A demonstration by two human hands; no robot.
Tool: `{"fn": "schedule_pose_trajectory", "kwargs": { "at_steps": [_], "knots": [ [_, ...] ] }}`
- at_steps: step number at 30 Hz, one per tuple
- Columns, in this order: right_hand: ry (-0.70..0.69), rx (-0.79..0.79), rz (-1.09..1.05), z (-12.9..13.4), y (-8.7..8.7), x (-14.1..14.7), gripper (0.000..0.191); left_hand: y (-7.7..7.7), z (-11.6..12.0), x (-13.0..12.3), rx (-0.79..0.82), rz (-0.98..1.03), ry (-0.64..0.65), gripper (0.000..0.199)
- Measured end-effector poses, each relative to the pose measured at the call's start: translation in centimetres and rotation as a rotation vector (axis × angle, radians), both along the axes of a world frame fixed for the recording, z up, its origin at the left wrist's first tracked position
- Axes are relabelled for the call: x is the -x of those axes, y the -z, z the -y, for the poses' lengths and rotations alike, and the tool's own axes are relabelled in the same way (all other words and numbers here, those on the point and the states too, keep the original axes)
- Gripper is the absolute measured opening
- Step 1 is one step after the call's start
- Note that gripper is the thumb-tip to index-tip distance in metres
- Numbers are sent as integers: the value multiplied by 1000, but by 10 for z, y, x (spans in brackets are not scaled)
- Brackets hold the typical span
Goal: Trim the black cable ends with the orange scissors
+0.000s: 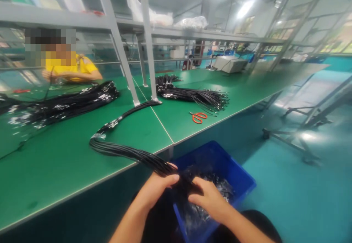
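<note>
A bundle of black cables runs in a bend over the green table and off its front edge. My left hand is closed around the bundle just past that edge, thumb on top. Closer to the bundle's end, my right hand curls its fingers round the dark strands; the part between my hands is blurred. Clear wrap and whitish tips show along the bundle on the table. Below my hands stands a blue bin with clear plastic and dark pieces inside, partly hidden by my right hand.
Orange-handled scissors lie near the edge of the green table. More black cable bundles lie behind, and another pile at left. Metal shelf posts rise from the table. A person in a yellow shirt works across it.
</note>
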State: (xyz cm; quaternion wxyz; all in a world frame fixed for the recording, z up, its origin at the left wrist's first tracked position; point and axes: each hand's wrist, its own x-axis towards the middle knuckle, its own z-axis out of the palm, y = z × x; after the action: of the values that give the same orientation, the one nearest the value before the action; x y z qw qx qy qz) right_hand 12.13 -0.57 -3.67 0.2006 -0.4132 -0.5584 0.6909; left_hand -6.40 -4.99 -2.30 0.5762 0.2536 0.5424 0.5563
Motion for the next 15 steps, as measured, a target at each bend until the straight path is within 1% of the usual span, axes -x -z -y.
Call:
{"fn": "schedule_pose_trajectory", "kwargs": {
  "at_steps": [2,4,5,8,10,12,14,15],
  "knots": [
    [-33,56,-7,-1,-2,-6,12,-2,8,6,-3,34,51,36],
    [-38,123,-29,0,0,-5,14,3,15,-2,-29,61,16,39],
    [-26,152,-42,1,3,-2,19,9,17,-10,-48,64,-37,37],
    [28,210,-76,9,13,10,28,29,16,-37,-80,19,-235,22],
    [43,228,-88,13,16,12,28,37,12,-45,-78,-18,-304,17],
    [42,223,-81,13,16,7,25,38,8,-43,-57,-22,-301,14],
    [20,209,-52,10,14,-2,17,33,4,-36,-26,2,-273,13],
    [4,209,-38,8,12,-5,13,31,4,-34,-13,17,-262,17]
  ]
}}
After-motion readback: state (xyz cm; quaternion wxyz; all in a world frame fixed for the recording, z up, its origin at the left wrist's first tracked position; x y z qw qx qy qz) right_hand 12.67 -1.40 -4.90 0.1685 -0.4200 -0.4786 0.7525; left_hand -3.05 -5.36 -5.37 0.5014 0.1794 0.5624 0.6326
